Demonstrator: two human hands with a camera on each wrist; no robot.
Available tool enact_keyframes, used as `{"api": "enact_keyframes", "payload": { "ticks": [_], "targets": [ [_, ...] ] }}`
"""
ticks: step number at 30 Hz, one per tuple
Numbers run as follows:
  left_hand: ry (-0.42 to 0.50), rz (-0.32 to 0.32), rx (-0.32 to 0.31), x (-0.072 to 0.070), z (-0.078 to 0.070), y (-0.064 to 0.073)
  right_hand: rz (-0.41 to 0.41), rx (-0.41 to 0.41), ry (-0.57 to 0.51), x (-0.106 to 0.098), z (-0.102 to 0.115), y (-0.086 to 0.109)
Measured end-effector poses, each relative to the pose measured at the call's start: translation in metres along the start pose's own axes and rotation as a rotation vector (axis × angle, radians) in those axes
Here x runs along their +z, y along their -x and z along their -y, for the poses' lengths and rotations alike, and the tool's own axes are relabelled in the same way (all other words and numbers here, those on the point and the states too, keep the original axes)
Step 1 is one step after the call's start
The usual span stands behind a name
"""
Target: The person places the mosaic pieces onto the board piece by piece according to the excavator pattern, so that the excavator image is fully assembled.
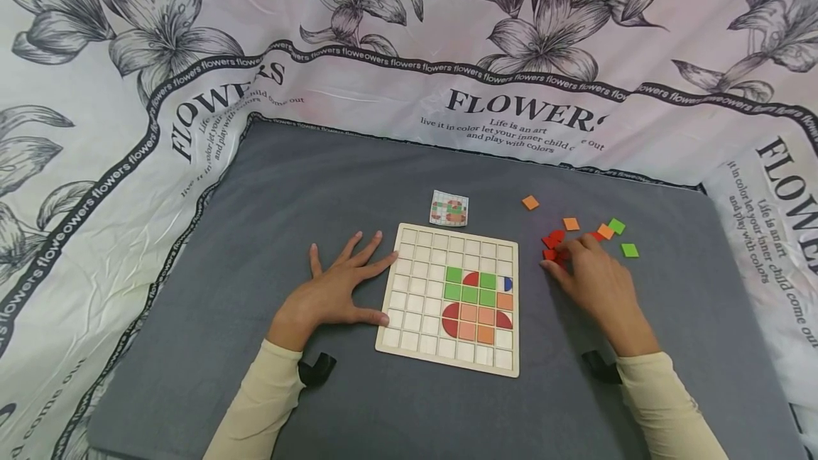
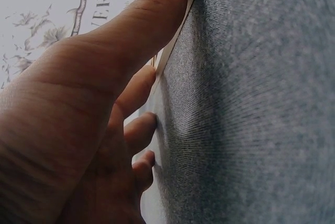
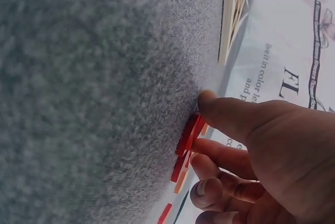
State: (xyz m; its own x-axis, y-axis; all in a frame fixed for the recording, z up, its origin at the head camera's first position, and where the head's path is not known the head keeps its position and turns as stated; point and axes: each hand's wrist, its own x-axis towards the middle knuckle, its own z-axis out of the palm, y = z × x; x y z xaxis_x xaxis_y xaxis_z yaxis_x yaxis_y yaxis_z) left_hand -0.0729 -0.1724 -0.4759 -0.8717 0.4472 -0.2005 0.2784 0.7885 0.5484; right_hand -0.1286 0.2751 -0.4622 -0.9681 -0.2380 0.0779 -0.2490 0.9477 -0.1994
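Note:
My left hand spreads its fingers on the table, with thumb and index fingertips touching the left edge of a wooden grid board. In the left wrist view, the thumb lies against that board's edge. Green squares, orange squares, red rounded pieces and a blue-and-white piece sit in the board's cells. To the right of the board, my right hand reaches into a small heap of red pieces. Its thumb and index finger pinch a red piece, whose full shape is partly hidden.
A small printed pattern card lies behind the board. Loose orange tiles and green tiles are scattered around the right hand. Flower-printed cloth borders the grey table at the back and sides.

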Motion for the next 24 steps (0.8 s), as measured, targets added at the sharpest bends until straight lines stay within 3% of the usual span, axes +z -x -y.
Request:
{"api": "enact_keyframes", "payload": {
  "ticks": [14, 24],
  "targets": [
    [-0.005, 0.002, -0.008, -0.001, 0.0, 0.0, 0.181, 0.109, -0.118, -0.003, -0.004, -0.011],
    [-0.006, -0.003, -0.007, 0.001, 0.001, -0.001, 0.169, 0.111, -0.166, -0.001, -0.004, -0.007]
  ]
}}
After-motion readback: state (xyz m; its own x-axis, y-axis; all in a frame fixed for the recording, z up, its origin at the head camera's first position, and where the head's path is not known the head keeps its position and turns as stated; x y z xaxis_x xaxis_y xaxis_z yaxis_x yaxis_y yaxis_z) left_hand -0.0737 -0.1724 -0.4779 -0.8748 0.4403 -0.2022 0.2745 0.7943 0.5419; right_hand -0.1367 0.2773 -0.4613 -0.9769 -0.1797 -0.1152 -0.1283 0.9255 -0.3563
